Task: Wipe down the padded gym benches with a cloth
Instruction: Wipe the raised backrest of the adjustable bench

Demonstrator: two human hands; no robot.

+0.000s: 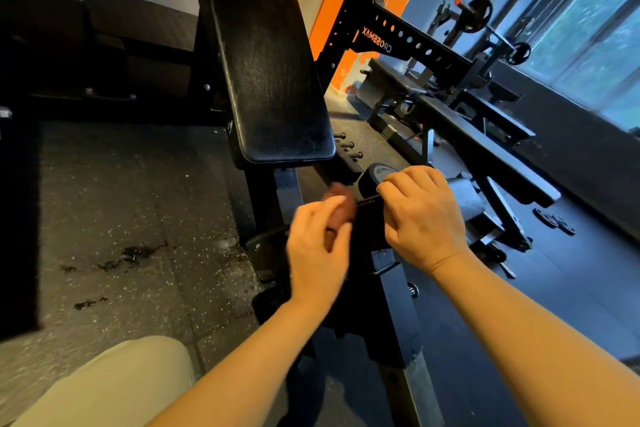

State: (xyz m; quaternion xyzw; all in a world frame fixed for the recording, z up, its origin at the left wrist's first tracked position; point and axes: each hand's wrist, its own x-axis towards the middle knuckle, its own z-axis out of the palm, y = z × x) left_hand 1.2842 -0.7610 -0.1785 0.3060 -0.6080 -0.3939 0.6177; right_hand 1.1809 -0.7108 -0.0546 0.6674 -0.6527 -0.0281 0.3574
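The left hand [317, 246] hovers over the near end of the black bench frame [391, 315], its fingers [304, 218] curled around a blurred reddish-brown cloth [341, 199] that shows just past the fingertips. The right hand [420, 215] is just beside it, its fingers [398, 184] clenched over a dark edge of the frame, in front of a black roller pad [372, 177] with a round end cap. The two hands are close but apart. Directly beyond them, the tilted black padded backrest [270, 80] rises away from the camera, its rounded lower edge near the cloth. A second flat padded bench [485, 149] lies to the right on the speckled rubber floor [121, 218], under a black rack [398, 35] marked CROSSMAX. A knee in beige fabric [114, 388] fills the lower left corner.
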